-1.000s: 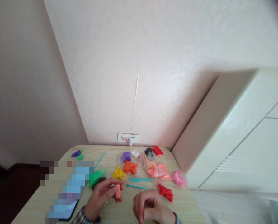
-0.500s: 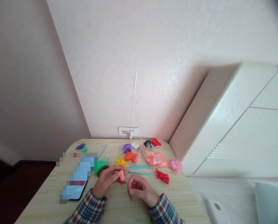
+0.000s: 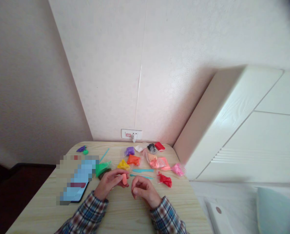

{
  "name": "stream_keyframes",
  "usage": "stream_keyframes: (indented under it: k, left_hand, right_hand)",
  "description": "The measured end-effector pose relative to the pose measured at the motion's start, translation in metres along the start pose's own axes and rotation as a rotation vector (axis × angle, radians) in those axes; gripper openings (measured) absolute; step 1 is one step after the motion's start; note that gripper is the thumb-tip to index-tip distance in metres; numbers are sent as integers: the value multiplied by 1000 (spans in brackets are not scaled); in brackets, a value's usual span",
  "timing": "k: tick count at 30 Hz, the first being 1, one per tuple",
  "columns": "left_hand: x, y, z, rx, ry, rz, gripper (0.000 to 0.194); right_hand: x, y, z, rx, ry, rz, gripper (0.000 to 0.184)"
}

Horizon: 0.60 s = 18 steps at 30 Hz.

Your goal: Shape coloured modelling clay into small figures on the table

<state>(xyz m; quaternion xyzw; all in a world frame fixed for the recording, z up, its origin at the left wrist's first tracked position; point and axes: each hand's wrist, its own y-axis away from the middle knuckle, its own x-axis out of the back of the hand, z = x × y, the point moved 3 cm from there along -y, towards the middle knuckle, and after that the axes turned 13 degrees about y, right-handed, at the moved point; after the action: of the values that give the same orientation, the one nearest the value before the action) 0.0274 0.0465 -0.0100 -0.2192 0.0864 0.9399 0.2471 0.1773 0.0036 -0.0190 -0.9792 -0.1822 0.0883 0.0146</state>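
Observation:
Between the thumb and fingers of my left hand [image 3: 112, 182] is a small, rounded, coral-pink piece of modelling clay [image 3: 124, 179]. To its right, a short gap away, my right hand [image 3: 145, 191] is curled with the thumb tip against the fingertips. Whatever that pinch holds, if anything, is too small to make out. Both hands are above the front half of the wooden table [image 3: 125, 214]. Just beyond them lie two turquoise plastic modelling tools [image 3: 143, 170] and a yellow clay packet [image 3: 123, 164]. A green clay packet [image 3: 102, 169] is behind my left hand.
Several clay packets lie toward the back, including orange [image 3: 133, 160], purple [image 3: 129, 151] and red [image 3: 164, 179]. A phone or tablet [image 3: 80, 182], partly blurred, is at the left. A purple-and-green clay shape [image 3: 82, 149] sits at the back left. The wall has a socket [image 3: 131, 134].
My right thumb has moved in against its fingertips. My left hand keeps hold of the modelling clay. The whole view has shifted slightly, with the table appearing a little higher and further left.

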Motion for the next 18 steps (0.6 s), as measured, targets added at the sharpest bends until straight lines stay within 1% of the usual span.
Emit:
stream_keyframes:
  k: [5,13,15,18]
  left_hand:
    - [1,-1,1,-5,-15,-22,28]
    - [-1,0,-1,11,-32,-46,29]
    - [-1,0,-1,5,-36,-43,30]
    - [-2,0,-1,-5,-31,-49,30]
  right_hand:
    - [-2,0,0,3,11,-4,28]
    - [-1,1,-3,83,49,29,36]
    - [-1,1,-4,83,28,33,35]
    - [-1,1,-5,81,-40,49,27]
